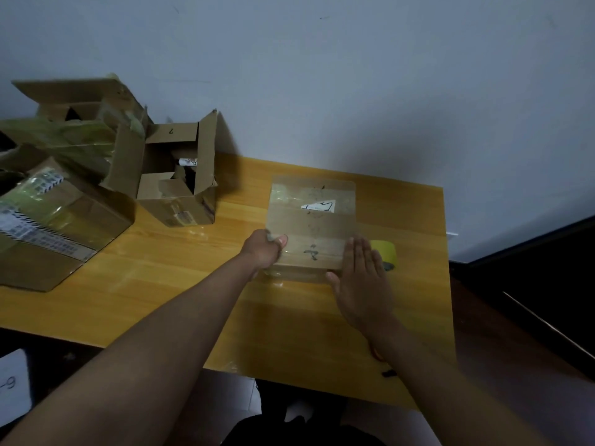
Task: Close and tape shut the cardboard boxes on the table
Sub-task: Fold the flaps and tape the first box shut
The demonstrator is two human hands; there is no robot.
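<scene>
Two hands on closed box (pixel 311 220): left hand (pixel 265 249) grips corner, right hand (pixel 363 278) flat, fingers straight.

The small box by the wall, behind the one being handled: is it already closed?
No, the small box by the wall has its flaps standing open, while the closed box lies under both hands.

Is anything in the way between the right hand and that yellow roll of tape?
Nothing visible. The tape roll stands on the table just beyond the right hand, whose flat fingers rest on the closed box and partly hide the roll.
</scene>
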